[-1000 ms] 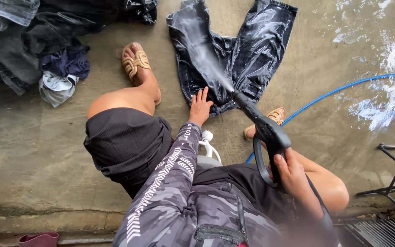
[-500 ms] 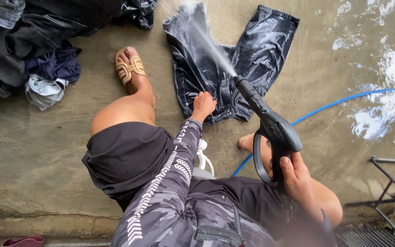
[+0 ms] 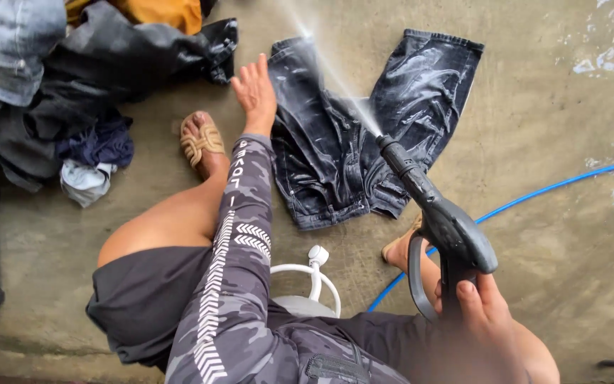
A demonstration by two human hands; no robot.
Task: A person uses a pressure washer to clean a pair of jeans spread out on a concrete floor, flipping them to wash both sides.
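Your right hand grips the spray gun, jetting the jeans (wet, flat on concrete); left hand hovers spread, clear of spray.

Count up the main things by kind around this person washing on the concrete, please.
Spray guns: 1
Jeans being sprayed: 1
Blue hoses: 1
Tan sandals: 2, the second mostly hidden
Clothes piles: 1
Total: 6

Wet concrete floor carrying dark soaked denim shorts spread flat, a heap of clothes upper left, a blue hose right.
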